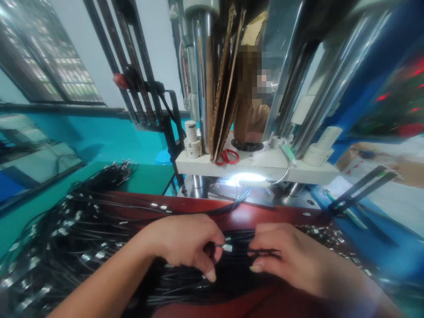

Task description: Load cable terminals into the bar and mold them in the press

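Holding at lower centre: left hand [188,238], fingers curled on a silver-tipped cable [226,247], tip pointing frame-right, long axis near level; right hand [293,256], farther from the tip, pinches a black strand [268,251].

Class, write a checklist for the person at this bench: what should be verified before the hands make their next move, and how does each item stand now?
1. Silver connector in view: ok; it juts out at the left hand's fingers.
2. Right hand at a black cable: ok; it shows between thumb and fingers.
3. Both hands on one cable: cannot tell; the dark background hides any link.
4. Lamp lit: ok; it glows at the white plate's front edge.
5. Red-handled scissors off the red tabletop: ok; they lie on the white plate.
6. Cable heap sorted: not ok; cables overlap loosely.
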`<action>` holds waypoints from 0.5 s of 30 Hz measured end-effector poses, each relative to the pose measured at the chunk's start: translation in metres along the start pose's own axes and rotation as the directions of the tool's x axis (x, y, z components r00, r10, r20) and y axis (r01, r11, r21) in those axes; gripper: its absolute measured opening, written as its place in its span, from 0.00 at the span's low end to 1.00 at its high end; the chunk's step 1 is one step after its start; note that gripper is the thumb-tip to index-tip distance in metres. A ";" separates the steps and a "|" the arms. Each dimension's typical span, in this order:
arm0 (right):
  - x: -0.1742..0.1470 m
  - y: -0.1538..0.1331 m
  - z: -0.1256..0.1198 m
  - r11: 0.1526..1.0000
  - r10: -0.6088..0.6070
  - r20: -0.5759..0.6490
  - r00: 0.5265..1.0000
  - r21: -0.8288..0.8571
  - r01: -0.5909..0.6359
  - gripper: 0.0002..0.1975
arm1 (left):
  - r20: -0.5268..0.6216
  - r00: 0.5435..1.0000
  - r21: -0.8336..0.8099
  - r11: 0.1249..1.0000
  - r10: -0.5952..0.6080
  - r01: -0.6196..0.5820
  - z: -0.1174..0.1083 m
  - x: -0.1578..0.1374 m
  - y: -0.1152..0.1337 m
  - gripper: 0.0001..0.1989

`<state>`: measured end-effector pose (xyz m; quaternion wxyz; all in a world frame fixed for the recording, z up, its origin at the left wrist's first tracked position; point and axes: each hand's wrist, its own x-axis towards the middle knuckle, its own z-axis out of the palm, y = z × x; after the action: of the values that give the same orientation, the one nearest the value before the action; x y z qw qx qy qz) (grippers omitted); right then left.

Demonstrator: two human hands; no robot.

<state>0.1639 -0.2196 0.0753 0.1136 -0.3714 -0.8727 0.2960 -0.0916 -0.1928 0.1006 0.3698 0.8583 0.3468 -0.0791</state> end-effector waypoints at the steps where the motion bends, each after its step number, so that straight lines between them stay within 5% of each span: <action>1: 0.000 -0.001 -0.001 1.000 0.001 0.028 1.000 0.019 -0.001 0.06 | -0.011 1.000 0.006 1.000 0.012 -0.012 -0.002 -0.002 0.000 0.11; 4: 0.000 -0.006 -0.008 1.000 -0.019 0.041 0.999 0.023 0.019 0.06 | -0.096 0.995 -0.027 0.999 0.029 -0.032 -0.010 -0.010 -0.001 0.06; 10: -0.003 -0.006 -0.014 0.998 -0.037 -0.164 0.986 -0.058 0.028 0.08 | -0.215 0.975 -0.138 0.990 -0.050 0.020 -0.013 -0.018 0.003 0.09; 15: -0.004 0.000 -0.004 0.997 0.063 0.017 0.998 0.036 -0.063 0.10 | -0.180 0.982 0.026 0.998 -0.050 0.055 0.000 -0.008 0.004 0.12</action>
<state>0.1684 -0.2209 0.0780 0.1043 -0.3943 -0.8558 0.3183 -0.0948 -0.1987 0.1062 0.3217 0.8581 0.3999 -0.0167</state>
